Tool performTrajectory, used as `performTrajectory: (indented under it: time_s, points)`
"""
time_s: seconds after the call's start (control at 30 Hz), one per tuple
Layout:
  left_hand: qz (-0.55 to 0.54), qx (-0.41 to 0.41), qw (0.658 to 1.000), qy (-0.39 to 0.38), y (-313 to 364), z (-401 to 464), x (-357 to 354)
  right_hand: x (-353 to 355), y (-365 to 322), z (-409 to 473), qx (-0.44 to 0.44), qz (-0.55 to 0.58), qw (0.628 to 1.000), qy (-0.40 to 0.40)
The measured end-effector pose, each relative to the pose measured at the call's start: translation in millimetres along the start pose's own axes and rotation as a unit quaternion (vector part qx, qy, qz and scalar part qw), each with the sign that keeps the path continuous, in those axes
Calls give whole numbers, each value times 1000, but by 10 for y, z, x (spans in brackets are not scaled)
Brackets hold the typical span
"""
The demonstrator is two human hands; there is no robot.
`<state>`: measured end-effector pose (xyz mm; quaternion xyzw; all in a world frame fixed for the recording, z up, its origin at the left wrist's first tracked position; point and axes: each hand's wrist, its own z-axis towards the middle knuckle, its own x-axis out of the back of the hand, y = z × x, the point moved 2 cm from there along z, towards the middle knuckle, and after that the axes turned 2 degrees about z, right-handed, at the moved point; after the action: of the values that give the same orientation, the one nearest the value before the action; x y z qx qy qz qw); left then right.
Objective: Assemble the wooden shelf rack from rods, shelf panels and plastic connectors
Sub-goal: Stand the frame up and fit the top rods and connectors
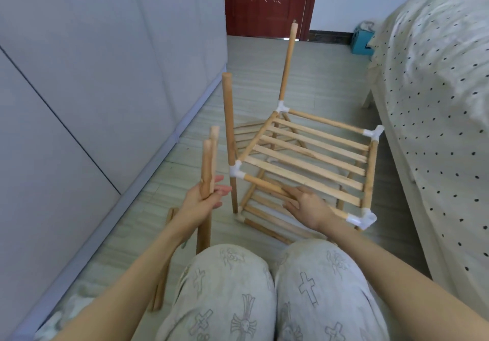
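While rods (207,171) fill one grip, bed (436,102) crowds rack (304,161).

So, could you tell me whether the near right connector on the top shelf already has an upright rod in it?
Not yet: the near right connector shows an open socket, while the left hand holds two spare rods.

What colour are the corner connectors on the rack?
White, on the connectors joining the wooden rods; clearest in the head view.
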<state>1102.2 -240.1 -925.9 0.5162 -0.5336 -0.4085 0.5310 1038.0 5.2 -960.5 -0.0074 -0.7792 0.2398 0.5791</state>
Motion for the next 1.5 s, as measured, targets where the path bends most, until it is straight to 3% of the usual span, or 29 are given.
performTrajectory:
  time_s: [0.1, 0.23, 0.47, 0.57, 0.67, 0.77, 0.83, 0.93, 1.0, 1.1, 1.23, 1.37, 1.43, 1.5]
  points:
    - [26, 14, 995, -90, 79, 49, -255, 239, -38, -188, 8, 125, 991, 51]
    - [132, -5, 967, -219, 236, 145, -617, 723, -310, -385, 21, 379, 922, 72]
    - [101, -30, 947, -302, 515, 206, -1006, 1069, -401, -467, 32, 517, 851, 90]
    - [82, -30, 945, -316, 525, 224, -1063, 1164, -343, -490, 45, 505, 857, 95]
    - [-34, 18, 964, -263, 477, 285, -1077, 1394, -216, -531, 36, 518, 830, 205]
    - [155, -47, 963, -214, 389, 443, -1093, 1694, -41, -558, 38, 493, 792, 360]
    - [284, -86, 919, -260, 286, 550, -1163, 1764, 102, -526, 43, 419, 809, 411]
    - [521, -105, 784, -322, 45, 655, -1232, 1647, 275, -476, 28, 313, 856, 411]
    - [592, -113, 731, -321, -65, 664, -1226, 1513, 360, -453, 29, 275, 872, 403]
    - [609, -125, 723, -300, -148, 645, -1202, 1344, 422, -415, 27, 224, 898, 379]
    - [621, -125, 722, -277, -174, 702, -1110, 1271, 449, -398, 17, 231, 894, 385]
    - [643, -103, 721, -238, -175, 785, -959, 1077, 530, -357, -37, 179, 943, 279]
    - [645, -80, 725, -227, -151, 812, -926, 980, 585, -379, -73, 205, 947, 235]
    - [650, -72, 725, -216, -135, 800, -922, 968, 590, -456, -80, 253, 933, 242]
